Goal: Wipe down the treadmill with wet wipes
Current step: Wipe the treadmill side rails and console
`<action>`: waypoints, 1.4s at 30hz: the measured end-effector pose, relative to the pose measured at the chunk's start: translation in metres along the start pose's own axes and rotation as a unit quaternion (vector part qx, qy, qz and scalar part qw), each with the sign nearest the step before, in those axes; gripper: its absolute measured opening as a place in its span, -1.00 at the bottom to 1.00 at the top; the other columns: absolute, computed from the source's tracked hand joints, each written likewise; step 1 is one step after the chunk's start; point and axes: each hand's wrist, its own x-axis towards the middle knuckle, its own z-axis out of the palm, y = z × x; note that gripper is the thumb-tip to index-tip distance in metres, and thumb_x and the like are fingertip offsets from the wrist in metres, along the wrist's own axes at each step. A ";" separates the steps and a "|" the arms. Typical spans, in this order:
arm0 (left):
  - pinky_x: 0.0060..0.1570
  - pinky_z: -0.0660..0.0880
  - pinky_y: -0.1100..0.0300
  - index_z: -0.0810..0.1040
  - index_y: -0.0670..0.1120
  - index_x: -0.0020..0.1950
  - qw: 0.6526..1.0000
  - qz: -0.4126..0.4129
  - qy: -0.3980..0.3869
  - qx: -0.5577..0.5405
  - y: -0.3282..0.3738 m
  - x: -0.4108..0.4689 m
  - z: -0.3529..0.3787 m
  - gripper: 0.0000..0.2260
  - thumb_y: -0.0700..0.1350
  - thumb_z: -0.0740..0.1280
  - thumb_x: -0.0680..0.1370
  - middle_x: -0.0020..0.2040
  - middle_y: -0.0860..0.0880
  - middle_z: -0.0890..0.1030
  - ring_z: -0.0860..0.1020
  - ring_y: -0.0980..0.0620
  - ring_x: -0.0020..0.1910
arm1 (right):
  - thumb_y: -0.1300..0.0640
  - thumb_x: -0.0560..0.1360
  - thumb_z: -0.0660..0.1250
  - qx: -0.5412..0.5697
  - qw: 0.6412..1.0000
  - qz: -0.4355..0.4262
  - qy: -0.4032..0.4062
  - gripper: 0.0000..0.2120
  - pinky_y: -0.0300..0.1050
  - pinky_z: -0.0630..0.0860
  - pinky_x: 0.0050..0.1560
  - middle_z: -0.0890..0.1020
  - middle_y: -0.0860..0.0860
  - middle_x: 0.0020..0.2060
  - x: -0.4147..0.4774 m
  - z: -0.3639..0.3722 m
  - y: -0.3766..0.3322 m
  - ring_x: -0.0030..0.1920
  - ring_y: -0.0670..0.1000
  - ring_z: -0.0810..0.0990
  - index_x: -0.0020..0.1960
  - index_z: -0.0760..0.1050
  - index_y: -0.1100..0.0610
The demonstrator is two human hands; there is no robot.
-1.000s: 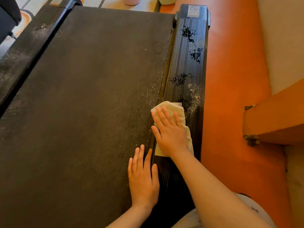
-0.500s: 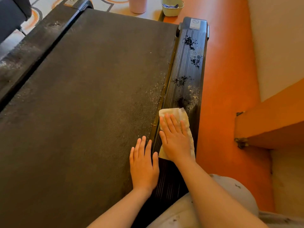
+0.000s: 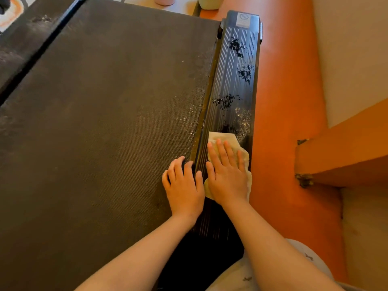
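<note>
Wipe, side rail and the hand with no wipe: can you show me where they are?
wet wipe (image 3: 222, 135): head view, far edge past the fingertips.
side rail (image 3: 231, 80): head view, ribbed top.
left hand (image 3: 184, 185): head view, back of hand.

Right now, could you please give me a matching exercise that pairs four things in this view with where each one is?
Things:
1. wet wipe
2. left hand
3. pale green bowl
4. grey sticker

Places:
A. at the far end of the side rail
B. pressed flat under the right hand
C. resting on the running belt, at its right edge
D. at the top of the frame, beyond the belt's far end

Pairs: 1-B, 2-C, 3-D, 4-A.
</note>
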 end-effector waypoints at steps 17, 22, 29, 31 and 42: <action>0.43 0.02 0.07 0.51 0.02 0.27 1.000 -0.003 -0.012 -0.004 -0.009 0.000 0.006 -0.60 0.14 0.05 0.59 0.40 0.04 0.37 0.24 0.04 0.45 | -0.08 0.66 -0.16 0.020 0.997 0.065 0.024 -0.48 0.02 -0.21 0.53 0.04 0.01 0.58 0.160 -0.008 0.038 0.57 -0.02 -0.12 0.58 0.01 0.03; 0.43 0.09 0.03 0.52 0.01 0.25 1.000 -0.005 -0.008 -0.009 -0.007 0.001 0.005 -0.59 0.14 0.05 0.58 0.39 0.04 0.38 0.25 0.04 0.44 | -0.15 0.58 -0.31 -0.007 0.999 0.053 -0.010 -0.40 0.07 -0.26 0.53 -0.07 -0.01 0.58 0.147 -0.009 0.034 0.56 -0.03 -0.21 0.59 -0.11 0.00; 0.41 0.19 -0.06 0.55 -0.03 0.22 1.000 -0.005 0.010 -0.012 -0.002 0.003 0.003 -0.57 0.14 0.04 0.57 0.36 0.00 0.42 0.28 0.00 0.42 | -0.22 0.53 -0.34 0.026 0.998 0.060 -0.011 -0.35 0.05 -0.26 0.53 -0.08 -0.05 0.58 0.072 -0.008 0.014 0.54 -0.08 -0.25 0.58 -0.11 -0.08; 0.41 0.21 -0.09 0.55 -0.03 0.22 1.000 -0.005 0.010 -0.012 -0.001 0.003 0.002 -0.57 0.14 0.04 0.56 0.36 -0.01 0.43 0.30 -0.02 0.42 | -0.20 0.55 -0.31 0.020 0.997 0.068 -0.004 -0.38 0.02 -0.28 0.52 -0.07 -0.05 0.58 0.051 -0.007 0.011 0.55 -0.07 -0.24 0.58 -0.10 -0.08; 0.41 0.20 -0.11 0.55 -0.04 0.22 1.000 -0.001 0.016 -0.017 -0.002 0.000 0.004 -0.55 0.14 0.04 0.55 0.36 -0.03 0.44 0.30 -0.04 0.42 | -0.18 0.55 -0.34 0.004 0.992 0.128 0.007 -0.38 0.08 -0.17 0.55 -0.09 -0.03 0.58 0.029 0.000 0.010 0.56 -0.04 -0.21 0.58 -0.12 -0.05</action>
